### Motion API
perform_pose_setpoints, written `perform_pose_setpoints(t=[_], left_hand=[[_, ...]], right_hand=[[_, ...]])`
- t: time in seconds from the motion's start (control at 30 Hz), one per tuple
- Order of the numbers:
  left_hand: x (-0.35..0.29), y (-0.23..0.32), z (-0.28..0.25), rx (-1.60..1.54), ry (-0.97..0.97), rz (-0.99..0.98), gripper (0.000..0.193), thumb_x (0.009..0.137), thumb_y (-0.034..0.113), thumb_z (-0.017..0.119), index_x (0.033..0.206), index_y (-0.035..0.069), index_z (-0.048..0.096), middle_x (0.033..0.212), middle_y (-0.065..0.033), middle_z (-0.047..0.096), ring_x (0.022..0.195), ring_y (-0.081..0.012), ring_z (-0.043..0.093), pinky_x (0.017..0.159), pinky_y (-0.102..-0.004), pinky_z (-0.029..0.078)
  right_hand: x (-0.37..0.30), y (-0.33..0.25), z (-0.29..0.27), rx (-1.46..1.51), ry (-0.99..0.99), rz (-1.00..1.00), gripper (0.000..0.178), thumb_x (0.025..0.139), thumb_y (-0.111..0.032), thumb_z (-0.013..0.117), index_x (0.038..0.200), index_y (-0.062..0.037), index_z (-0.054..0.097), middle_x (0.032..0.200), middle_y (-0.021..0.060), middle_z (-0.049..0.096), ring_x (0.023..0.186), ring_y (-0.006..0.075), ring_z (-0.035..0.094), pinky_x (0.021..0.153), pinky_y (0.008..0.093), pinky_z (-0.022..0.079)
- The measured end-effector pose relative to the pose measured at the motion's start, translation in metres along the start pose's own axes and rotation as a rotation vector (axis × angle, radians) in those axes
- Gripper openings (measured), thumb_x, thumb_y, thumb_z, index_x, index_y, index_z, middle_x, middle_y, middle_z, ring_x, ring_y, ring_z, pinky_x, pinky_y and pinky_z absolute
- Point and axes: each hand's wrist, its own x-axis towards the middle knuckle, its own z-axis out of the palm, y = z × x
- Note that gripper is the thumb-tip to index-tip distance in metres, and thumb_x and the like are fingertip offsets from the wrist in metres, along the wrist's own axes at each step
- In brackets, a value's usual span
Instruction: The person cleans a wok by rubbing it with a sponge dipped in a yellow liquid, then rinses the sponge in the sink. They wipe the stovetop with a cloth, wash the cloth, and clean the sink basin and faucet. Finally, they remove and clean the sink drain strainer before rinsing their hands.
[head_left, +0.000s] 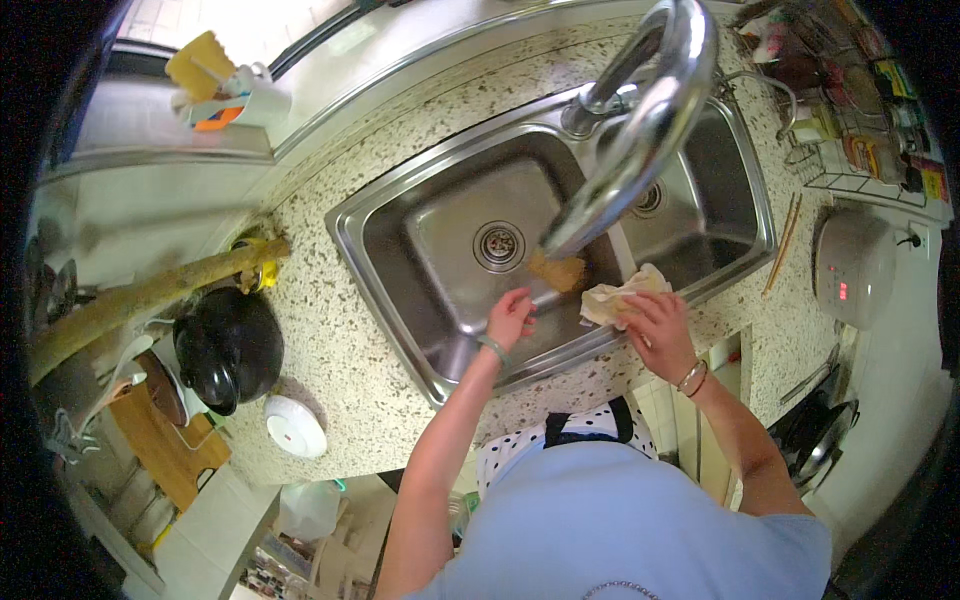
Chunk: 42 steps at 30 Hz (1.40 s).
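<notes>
A crumpled cream cloth (612, 302) lies on the divider and front rim of the double steel sink (450, 190). My right hand (658, 325) grips its right side, fingers bent over it. Over the near part of the larger left basin hangs my left hand (511, 318), fingers curled in, with nothing visible in them. A yellow-brown, sponge-like piece (560, 272) shows just under the spout end of the chrome faucet (655, 130), between my hands. Whether it hangs from the spout or rests on the basin wall I cannot tell.
The speckled counter (330, 350) surrounds the sink. On the left stand a black lidded pot (228, 345) and a small white dish (295, 427). To the right lie chopsticks (782, 245) beside a white appliance (856, 268). A wire rack (865, 185) holds several items.
</notes>
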Motion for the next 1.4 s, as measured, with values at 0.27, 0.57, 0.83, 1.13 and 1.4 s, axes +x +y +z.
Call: perform_pose_setpoints(t=[0.27,0.57,0.83,1.13,1.4], left_hand=[[0.015,-0.022,0.002,-0.034,0.032,-0.028,0.036,0.094,0.022,0.053,0.128,0.011,0.051,0.107,-0.0022,0.06,0.088,-0.0143,0.06,0.06,-0.0277,0.053],[0.015,-0.03,-0.01,0.075,0.16,0.075,0.033,0.092,0.023,0.053,0.123,0.01,0.055,0.108,-0.0099,0.061,0.088,-0.0215,0.062,0.074,-0.0343,0.05],[0.042,-0.033,0.003,0.374,0.256,0.227,0.032,0.087,0.014,0.057,0.118,0.005,0.058,0.11,-0.0178,0.062,0.094,-0.0276,0.061,0.085,-0.0353,0.047],[0.04,-0.037,-0.001,0.396,0.221,0.165,0.034,0.09,0.016,0.056,0.121,0.003,0.057,0.114,-0.0167,0.06,0.103,-0.0262,0.059,0.089,-0.034,0.046],[0.038,-0.039,0.002,0.255,0.218,0.146,0.036,0.089,0.017,0.054,0.122,0.003,0.054,0.116,-0.02,0.058,0.104,-0.0322,0.059,0.089,-0.0383,0.046]], right_hand=[[0.113,-0.015,0.102,0.061,-0.277,0.152,0.018,0.082,-0.012,0.058,0.099,-0.0054,0.06,0.104,0.0173,0.063,0.091,0.0348,0.061,0.077,0.0422,0.051],[0.117,0.039,0.23,-0.404,-0.631,-0.309,0.025,0.085,-0.029,0.051,0.096,-0.0131,0.067,0.097,0.0161,0.065,0.087,0.0338,0.065,0.075,0.0459,0.052],[0.179,0.023,0.193,-0.222,-0.823,0.061,0.019,0.077,-0.017,0.062,0.087,-0.0034,0.07,0.092,0.0182,0.067,0.088,0.0362,0.066,0.078,0.0451,0.053],[0.17,0.069,0.265,-0.238,-0.788,0.09,0.021,0.084,-0.017,0.055,0.091,-0.0047,0.069,0.089,0.0159,0.068,0.081,0.034,0.066,0.072,0.0439,0.052],[0.191,0.043,0.288,0.603,-0.541,0.865,0.016,0.083,-0.01,0.057,0.092,-0.0034,0.068,0.089,0.0173,0.068,0.08,0.0325,0.067,0.067,0.0435,0.052]])
